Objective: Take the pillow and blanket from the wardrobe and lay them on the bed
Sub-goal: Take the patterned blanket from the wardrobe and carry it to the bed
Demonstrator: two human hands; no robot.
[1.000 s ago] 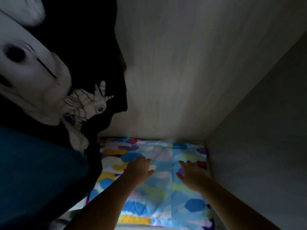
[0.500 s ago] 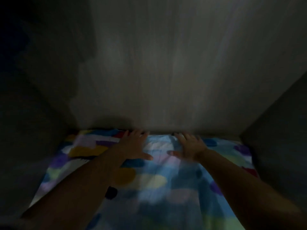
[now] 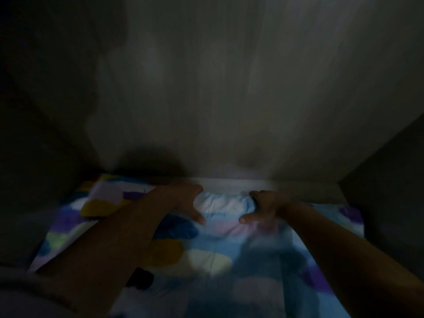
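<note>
Folded bedding with a blue, yellow, purple and white blotch pattern (image 3: 213, 255) lies on the floor of the dark wardrobe. I cannot tell pillow from blanket in it. My left hand (image 3: 183, 200) and my right hand (image 3: 263, 206) reach to its far edge near the back wall. The fingers of both curl over that edge and the thumbs press on top, so the fabric bunches up between them. A folded corner (image 3: 103, 200) sticks up at the far left.
The wardrobe's pale back panel (image 3: 229, 99) rises just behind the bedding. A dark side wall (image 3: 390, 191) closes the right, and a dark shadowed side (image 3: 34, 157) closes the left. A strip of bare pale shelf (image 3: 298, 185) shows behind my right hand.
The view has swung off the hanging dark clothes and moved deeper inside. Both hands slid from the top of the bedding to its far edge and closed on it; the fabric has come off the back wall.
</note>
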